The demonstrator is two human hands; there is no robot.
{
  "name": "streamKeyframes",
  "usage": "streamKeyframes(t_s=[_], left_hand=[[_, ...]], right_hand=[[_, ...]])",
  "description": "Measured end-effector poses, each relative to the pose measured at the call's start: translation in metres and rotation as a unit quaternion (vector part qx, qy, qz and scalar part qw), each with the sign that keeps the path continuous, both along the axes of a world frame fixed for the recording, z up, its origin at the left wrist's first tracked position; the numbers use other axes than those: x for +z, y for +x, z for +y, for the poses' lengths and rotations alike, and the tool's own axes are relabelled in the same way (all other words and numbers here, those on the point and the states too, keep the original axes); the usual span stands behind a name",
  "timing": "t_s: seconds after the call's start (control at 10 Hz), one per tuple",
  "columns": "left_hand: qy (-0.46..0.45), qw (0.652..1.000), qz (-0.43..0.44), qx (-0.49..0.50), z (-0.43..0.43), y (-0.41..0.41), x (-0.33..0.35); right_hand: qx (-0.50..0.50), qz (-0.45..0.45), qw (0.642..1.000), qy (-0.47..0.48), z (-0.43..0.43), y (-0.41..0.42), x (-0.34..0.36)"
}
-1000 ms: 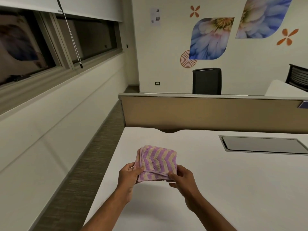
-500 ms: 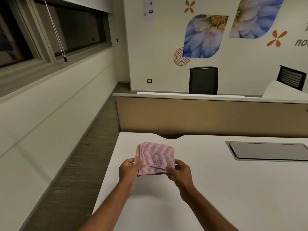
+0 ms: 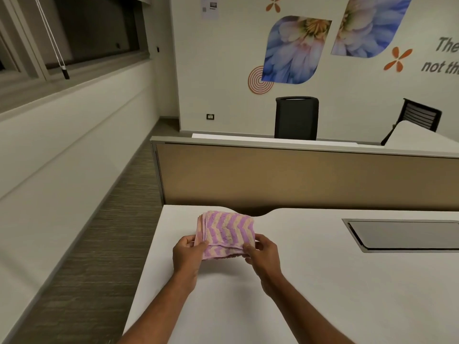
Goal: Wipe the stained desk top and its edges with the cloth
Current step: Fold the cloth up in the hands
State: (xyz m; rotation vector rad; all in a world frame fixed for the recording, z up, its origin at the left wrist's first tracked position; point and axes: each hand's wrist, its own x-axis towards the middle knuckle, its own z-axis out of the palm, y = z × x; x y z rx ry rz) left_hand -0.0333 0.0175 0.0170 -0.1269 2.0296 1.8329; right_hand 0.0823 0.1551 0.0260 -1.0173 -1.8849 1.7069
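Note:
A folded cloth [image 3: 226, 230] with purple and cream zigzag stripes is held above the white desk top [image 3: 323, 281], near its far left corner. My left hand [image 3: 187, 254] pinches the cloth's near left corner. My right hand [image 3: 263, 254] grips its near right edge. The cloth is folded into several layers and tilts up away from me. I cannot make out any stain on the desk surface from here.
A grey cable hatch [image 3: 402, 235] is set into the desk at the right. A tan partition [image 3: 298, 177] stands along the desk's far edge. The desk's left edge drops to carpet [image 3: 87, 256] beside a wall. Two black chairs [image 3: 296, 117] stand beyond.
The view has shifted right and the desk's left edge now sits further left of my hands. Both hands keep the same hold on the cloth.

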Motion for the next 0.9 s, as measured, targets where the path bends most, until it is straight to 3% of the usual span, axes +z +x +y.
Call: streamKeyframes(t_s=[0.4, 0.6, 0.8, 0.9], left_hand=[[-0.038, 0.999, 0.021, -0.017, 0.026, -0.022, -0.027], [-0.051, 0.998, 0.042, -0.01, 0.026, -0.019, -0.036], [-0.057, 0.998, 0.027, -0.025, 0.024, -0.015, -0.035], [-0.123, 0.989, 0.081, -0.023, 0.018, -0.009, -0.031]], right_hand=[[-0.066, -0.058, 0.989, 0.122, 0.016, -0.029, -0.036], [-0.037, -0.122, 0.98, 0.155, 0.019, -0.03, -0.046], [0.058, -0.23, 0.936, 0.262, 0.027, -0.022, -0.045], [0.078, -0.241, 0.921, 0.296, 0.026, -0.015, -0.041]])
